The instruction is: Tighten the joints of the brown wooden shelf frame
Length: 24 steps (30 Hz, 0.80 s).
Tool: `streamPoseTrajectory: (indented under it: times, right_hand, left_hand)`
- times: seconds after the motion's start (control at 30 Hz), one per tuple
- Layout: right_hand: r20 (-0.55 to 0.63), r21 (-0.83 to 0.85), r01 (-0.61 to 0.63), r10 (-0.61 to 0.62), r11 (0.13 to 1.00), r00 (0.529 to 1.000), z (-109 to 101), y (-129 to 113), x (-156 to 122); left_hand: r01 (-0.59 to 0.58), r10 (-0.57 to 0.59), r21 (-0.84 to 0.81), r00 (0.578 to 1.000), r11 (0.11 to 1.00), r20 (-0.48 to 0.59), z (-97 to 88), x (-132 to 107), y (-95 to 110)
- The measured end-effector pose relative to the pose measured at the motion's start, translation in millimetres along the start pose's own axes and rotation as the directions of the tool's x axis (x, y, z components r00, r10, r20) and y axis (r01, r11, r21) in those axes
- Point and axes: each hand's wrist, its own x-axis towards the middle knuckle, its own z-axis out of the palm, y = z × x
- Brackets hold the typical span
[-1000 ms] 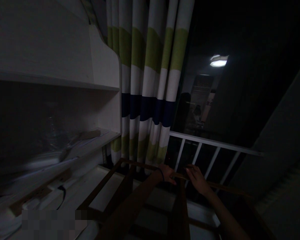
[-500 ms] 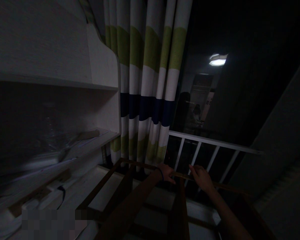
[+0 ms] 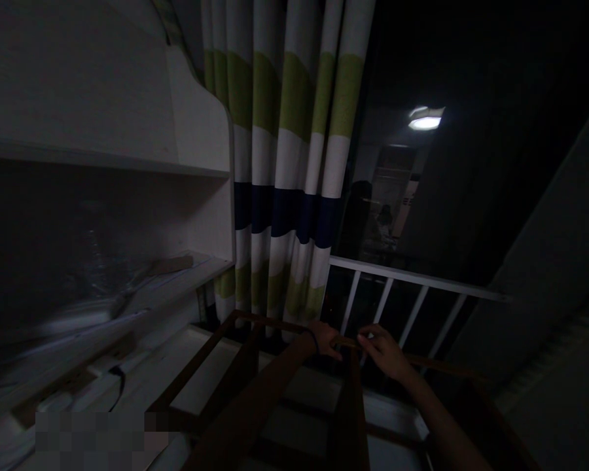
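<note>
A dark brown wooden frame (image 3: 191, 373) with crossbars dividing it into several open sections stands low in front of me, white surfaces showing through the gaps. My left hand (image 3: 324, 339), with a dark band at its wrist, is closed over the frame's far rail near the middle. Just to its right, my right hand (image 3: 383, 353) has its fingers bent and the tips brought together at the same rail. Whether a small thing sits between those fingertips is too dark to tell. Part of the rail is hidden behind both hands.
A striped curtain (image 3: 287, 157) hangs behind the frame. White railing (image 3: 407, 276) runs along the dark window at right. On the left stands a white shelf unit (image 3: 203, 222) holding a clear plastic bottle (image 3: 98, 255); a power strip (image 3: 73, 386) with plugged-in cords lies below.
My right hand has moved left along the rail, closer to my left hand, and its raised thumb has come in toward the fingers. The left hand stays on the rail.
</note>
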Motion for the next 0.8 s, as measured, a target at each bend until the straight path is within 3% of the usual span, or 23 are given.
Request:
streamPoseTrajectory:
  times: [0.5, 0.8]
  right_hand:
    - [0.023, -0.026, -0.039, 0.04, 0.999, 0.999, 9, 4, -2]
    - [-0.031, -0.173, -0.104, 0.1, 0.979, 0.995, 11, 13, -1]
  left_hand:
    - [-0.007, 0.007, -0.004, 1.0, 1.0, -0.003, 0.2, 1, 0]
    - [0.009, -0.009, -0.02, 1.0, 1.0, -0.024, 3.8, 2, -1]
